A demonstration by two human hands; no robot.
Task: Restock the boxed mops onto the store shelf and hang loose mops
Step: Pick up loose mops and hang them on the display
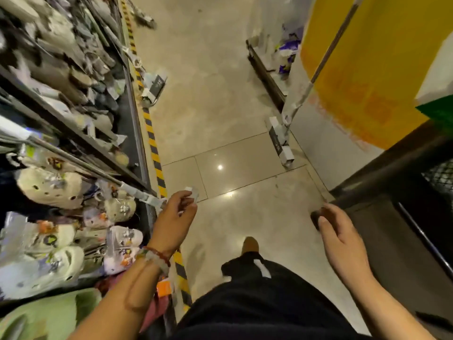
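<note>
My left hand (175, 215) is raised over the aisle floor, fingers pinching a small white tag or clip (192, 192). My right hand (337, 231) hangs beside a dark counter edge, fingers loosely curled, holding nothing that I can make out. A loose flat mop (282, 143) stands on the floor ahead right, its long handle (326, 52) leaning against the yellow pillar (367, 57). Another boxed mop head (153, 85) lies by the left shelf's base, farther down the aisle.
Store shelving (73, 133) packed with bagged slippers and hung goods fills the left side, edged by yellow-black tape (155, 153). A dark counter (392, 182) stands at the right. A low rack (266, 77) with packages sits ahead right. Tiled aisle floor runs between.
</note>
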